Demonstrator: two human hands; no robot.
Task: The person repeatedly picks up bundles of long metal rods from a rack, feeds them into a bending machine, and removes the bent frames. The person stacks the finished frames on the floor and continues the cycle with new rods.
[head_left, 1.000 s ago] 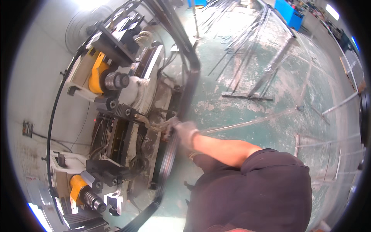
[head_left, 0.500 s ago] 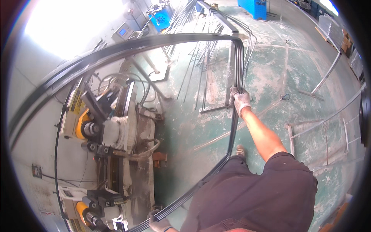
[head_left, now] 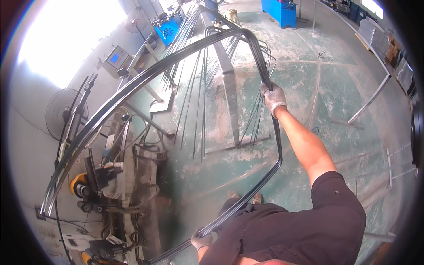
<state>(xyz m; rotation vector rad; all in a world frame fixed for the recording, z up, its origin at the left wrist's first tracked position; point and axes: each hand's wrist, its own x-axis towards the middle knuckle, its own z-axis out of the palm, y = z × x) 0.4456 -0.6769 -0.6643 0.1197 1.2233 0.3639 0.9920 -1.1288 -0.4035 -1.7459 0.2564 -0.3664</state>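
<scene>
A bundle of dark, bent metal rods (head_left: 258, 185) spans the space in front of my body, shaped like a wide U with rounded corners. My right hand (head_left: 274, 98), in a pale work glove, is wrapped round its far right side, below the upper bend. Low in the picture my left hand (head_left: 202, 240), gloved as well, grips the near side close to my waist. One long arm of the bundle curves away to the left, and its free ends stick out above the machine (head_left: 104, 185). Fingers of both hands are partly hidden by the rods.
Ahead stands a metal rack (head_left: 229, 88) hung with several bent rods. The machine with orange parts lines the left wall, near a standing fan (head_left: 66, 114) and a control box (head_left: 117, 59). Blue cabinets (head_left: 279, 13) stand farther back. A metal frame (head_left: 369, 101) is at the right.
The view has shifted toward the rack. The bundle's left ends have come into view above the machine. Both hands keep their hold, and my left hand appears higher and farther right.
</scene>
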